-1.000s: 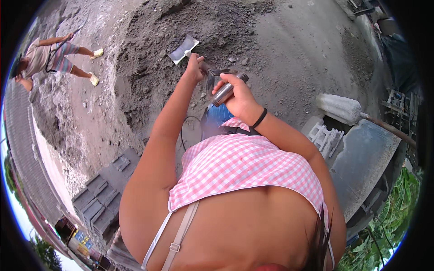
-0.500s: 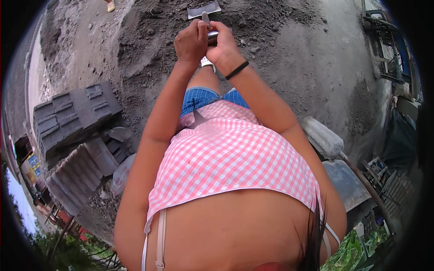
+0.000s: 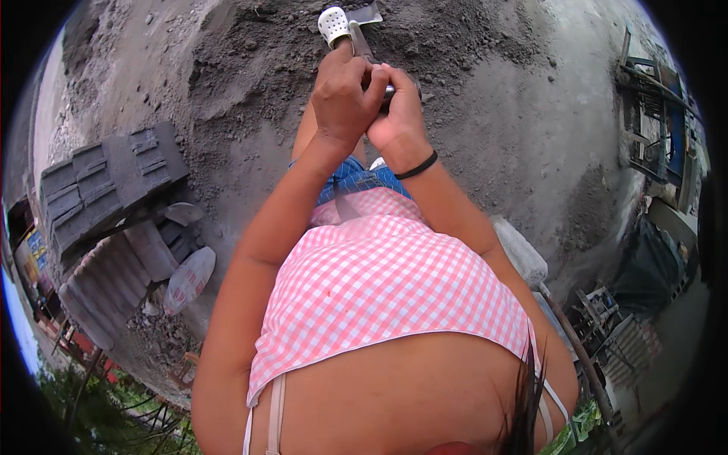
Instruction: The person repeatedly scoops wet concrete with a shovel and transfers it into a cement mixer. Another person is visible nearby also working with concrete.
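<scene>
Both of my hands are closed on a shovel (image 3: 362,44) in front of me at the top of the view. My left hand (image 3: 343,97) wraps the handle from the left, its thumb side against the other hand. My right hand (image 3: 400,117), with a black band on its wrist, grips the dark, metallic end of the handle, which is partly covered by fingers. The shovel's flat blade (image 3: 365,14) lies at the dark, loose soil (image 3: 273,45). A white clog (image 3: 334,25) on my foot is right beside the blade, overlapping its left edge.
Stacked grey concrete blocks (image 3: 114,182) stand at left, with corrugated sheets (image 3: 106,284) and a white sack (image 3: 189,280) below them. On the right are a whitish, long-handled roller-like thing (image 3: 522,250), a dark tarp (image 3: 648,265) and a metal frame (image 3: 660,121).
My foot in the white clog has come forward to the shovel blade. Both hands, still on the handle, are lower in view and slightly farther right.
</scene>
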`<state>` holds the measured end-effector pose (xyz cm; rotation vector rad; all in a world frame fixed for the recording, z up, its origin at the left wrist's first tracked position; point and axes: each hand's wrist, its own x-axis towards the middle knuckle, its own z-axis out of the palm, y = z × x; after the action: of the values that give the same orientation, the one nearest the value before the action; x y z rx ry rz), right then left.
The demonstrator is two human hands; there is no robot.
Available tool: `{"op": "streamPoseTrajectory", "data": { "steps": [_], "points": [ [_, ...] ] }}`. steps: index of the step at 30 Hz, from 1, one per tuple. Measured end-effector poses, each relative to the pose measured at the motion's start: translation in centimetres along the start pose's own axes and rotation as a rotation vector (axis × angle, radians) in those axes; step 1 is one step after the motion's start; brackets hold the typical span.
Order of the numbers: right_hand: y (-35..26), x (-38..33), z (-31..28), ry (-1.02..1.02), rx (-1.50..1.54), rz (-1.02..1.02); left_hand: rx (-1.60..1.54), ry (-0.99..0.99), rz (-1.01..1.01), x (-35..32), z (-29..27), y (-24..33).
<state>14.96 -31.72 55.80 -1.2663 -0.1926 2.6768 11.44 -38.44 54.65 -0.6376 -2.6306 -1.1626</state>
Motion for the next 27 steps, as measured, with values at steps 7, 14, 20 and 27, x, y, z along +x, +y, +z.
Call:
{"op": "streamPoseTrajectory", "data": {
  "steps": [7, 14, 20, 27],
  "points": [
    [-2.3, 0.4, 3.2, 0.102, 0.012, 0.11, -0.095, -0.165, -0.016, 4.5, -0.5, 1.3],
    [0.0, 15.0, 4.9, -0.117, -0.133, -0.275, -0.059, -0.05, 0.089, 11.2, 6.6, -7.6],
    [2.9, 13.8, 0.7, -0.139, -0.183, -0.046, -0.036, -0.05, 0.024, 6.4, 4.3, -8.6],
    [2.8, 14.3, 0.5, -0.098, -0.236, -0.087, 0.052, 0.1, 0.128, 5.2, 5.5, -10.9]
  ]
}}
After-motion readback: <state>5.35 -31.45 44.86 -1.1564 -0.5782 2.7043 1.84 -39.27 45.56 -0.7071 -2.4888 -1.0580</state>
